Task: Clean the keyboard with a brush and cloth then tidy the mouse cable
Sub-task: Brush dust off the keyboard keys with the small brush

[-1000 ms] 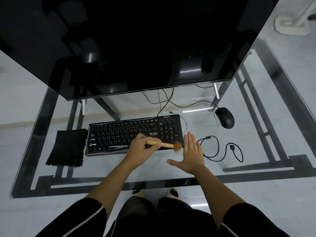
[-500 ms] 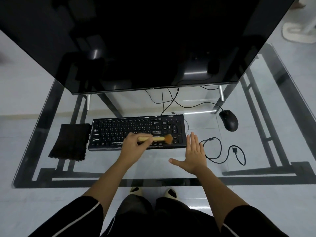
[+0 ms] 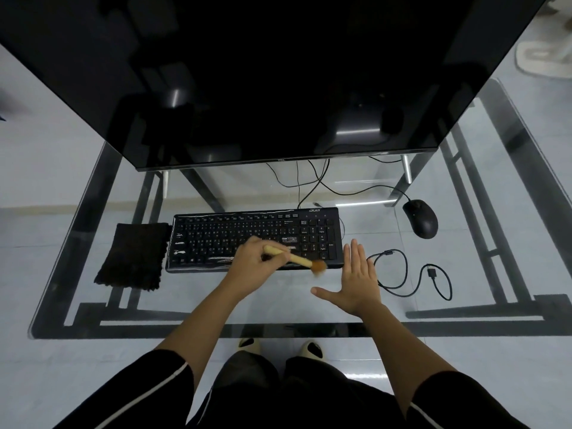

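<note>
A black keyboard point(image 3: 235, 230) lies on the glass table under the monitor. My left hand point(image 3: 257, 267) grips a wooden brush point(image 3: 297, 260), whose brown bristles sit at the keyboard's front edge near the number pad. My right hand point(image 3: 356, 280) rests flat on the glass just right of the keyboard, fingers together and thumb out, holding nothing. A dark cloth point(image 3: 133, 255) lies left of the keyboard. The black mouse point(image 3: 421, 218) sits at the right, its cable point(image 3: 356, 191) running back under the monitor.
A large dark monitor point(image 3: 278, 72) overhangs the back of the glass table point(image 3: 278, 311). A loose black USB cable point(image 3: 411, 280) coils right of my right hand. The table's black frame shows through the glass. My feet are below the front edge.
The brush head swept from the number pad keys down and right to the keyboard's front edge. My right hand stayed flat beside the keyboard. The view shifted slightly.
</note>
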